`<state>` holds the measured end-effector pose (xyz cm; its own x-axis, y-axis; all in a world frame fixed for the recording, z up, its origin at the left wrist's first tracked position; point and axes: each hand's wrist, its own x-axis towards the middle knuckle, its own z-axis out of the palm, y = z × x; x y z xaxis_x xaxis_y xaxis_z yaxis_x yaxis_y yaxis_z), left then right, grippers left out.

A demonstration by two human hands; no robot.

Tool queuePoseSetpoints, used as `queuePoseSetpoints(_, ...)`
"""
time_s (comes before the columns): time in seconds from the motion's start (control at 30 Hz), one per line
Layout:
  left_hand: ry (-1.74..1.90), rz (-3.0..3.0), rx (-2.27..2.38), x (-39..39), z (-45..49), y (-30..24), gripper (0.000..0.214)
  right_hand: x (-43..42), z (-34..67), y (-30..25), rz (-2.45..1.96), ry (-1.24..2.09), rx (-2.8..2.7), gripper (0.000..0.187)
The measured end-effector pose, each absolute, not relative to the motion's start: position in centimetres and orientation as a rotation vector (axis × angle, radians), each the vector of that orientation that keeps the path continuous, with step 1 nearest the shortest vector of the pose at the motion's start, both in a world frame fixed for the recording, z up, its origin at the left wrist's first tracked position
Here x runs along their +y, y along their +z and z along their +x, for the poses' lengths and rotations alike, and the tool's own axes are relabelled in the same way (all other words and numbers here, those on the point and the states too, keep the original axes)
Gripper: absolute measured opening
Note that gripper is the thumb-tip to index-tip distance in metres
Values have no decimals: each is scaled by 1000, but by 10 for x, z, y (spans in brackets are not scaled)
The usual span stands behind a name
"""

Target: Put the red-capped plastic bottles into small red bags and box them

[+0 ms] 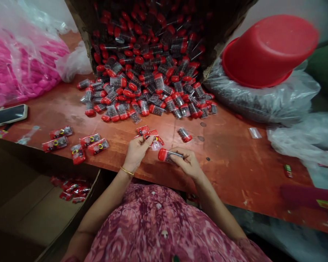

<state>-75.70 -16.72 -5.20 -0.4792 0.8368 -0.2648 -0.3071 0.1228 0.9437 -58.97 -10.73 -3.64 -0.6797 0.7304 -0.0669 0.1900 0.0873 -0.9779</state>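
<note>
My right hand (pixel 188 163) is closed around a small clear tube with a red cap (pixel 166 155), held just above the table's near edge. My left hand (pixel 138 150) pinches a small clear plastic sleeve (pixel 155 145) beside a red printed label (pixel 149 134). The two hands almost meet, cap end pointing at the sleeve. One loose red-capped tube (pixel 185 134) lies just beyond my right hand. A large heap of the same tubes (pixel 150 96) spills from a tipped cardboard box (pixel 218 40) farther back.
Several wrapped red packets (pixel 78 145) lie at the left on the red table (pixel 235 163); more sit in a cardboard box (pixel 71 189) below. A phone (pixel 7 115), a pink-filled bag (pixel 19 69), a red basin (pixel 268 51) on a plastic bag (pixel 262 102).
</note>
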Motion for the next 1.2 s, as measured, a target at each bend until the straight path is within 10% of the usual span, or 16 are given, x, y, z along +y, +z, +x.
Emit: queuePoseSetpoints(1.2, 1665, 174, 1220, -160, -727, -52, 37, -136, -628, -78, -960, 1660, -1372, 32)
